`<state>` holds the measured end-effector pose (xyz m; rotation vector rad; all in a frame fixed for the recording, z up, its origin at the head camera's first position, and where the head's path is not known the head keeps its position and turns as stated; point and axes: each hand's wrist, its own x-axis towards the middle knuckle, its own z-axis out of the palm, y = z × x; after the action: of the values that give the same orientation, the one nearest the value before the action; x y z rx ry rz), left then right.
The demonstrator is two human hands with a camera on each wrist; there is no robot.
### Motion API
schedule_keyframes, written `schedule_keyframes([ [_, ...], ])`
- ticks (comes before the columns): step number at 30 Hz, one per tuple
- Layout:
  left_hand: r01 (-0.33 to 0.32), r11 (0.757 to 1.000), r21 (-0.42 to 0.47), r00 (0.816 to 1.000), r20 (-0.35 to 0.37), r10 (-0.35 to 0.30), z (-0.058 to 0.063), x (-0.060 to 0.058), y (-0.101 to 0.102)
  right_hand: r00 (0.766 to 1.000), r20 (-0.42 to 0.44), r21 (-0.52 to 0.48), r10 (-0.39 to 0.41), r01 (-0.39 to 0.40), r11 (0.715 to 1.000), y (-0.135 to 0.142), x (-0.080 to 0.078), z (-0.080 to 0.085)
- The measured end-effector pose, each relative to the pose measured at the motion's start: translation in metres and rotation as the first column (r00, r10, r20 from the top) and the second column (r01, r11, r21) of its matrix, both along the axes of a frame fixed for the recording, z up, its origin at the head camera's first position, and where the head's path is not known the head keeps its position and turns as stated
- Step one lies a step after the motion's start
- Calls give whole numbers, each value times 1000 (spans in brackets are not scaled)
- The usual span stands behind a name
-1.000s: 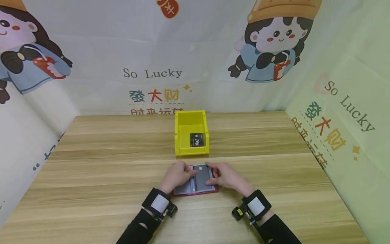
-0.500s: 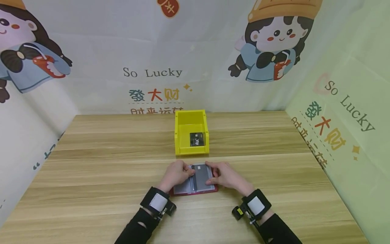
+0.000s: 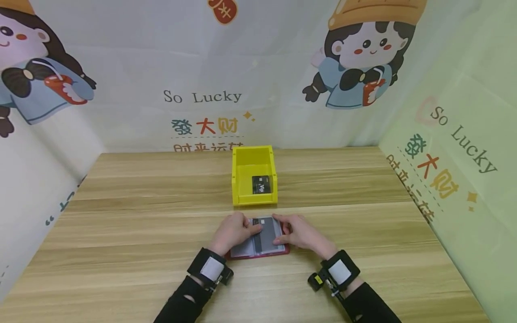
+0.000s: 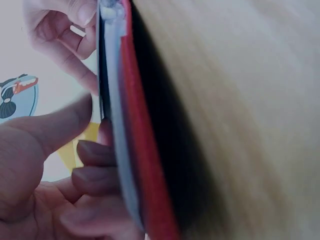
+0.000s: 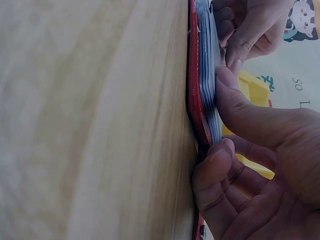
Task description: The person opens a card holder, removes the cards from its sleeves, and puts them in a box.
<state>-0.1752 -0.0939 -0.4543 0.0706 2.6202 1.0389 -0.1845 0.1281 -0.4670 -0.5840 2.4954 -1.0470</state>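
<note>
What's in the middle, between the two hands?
In the head view, a grey card and the open red card holder under it lie between the left hand and the right hand.

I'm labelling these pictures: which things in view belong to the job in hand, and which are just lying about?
In the job:
left hand
right hand
flat grey card
red-covered card holder with clear plastic sleeves

Lying about, untouched:
yellow plastic open-topped bin
black rectangular card marked "Vip" inside it (both possibly job supplies)
white printed backdrop
</note>
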Motion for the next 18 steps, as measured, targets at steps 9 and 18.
schedule_keyframes([
  [9, 0, 999, -41, 1000, 2, 0, 0, -4, -2, 1000, 0, 9, -2, 2, 1000, -1, 0, 0],
  [18, -9, 1000, -17, 1000, 8, 10, 0, -6, -8, 1000, 4, 18, -17, 17, 1000, -1, 1, 0],
])
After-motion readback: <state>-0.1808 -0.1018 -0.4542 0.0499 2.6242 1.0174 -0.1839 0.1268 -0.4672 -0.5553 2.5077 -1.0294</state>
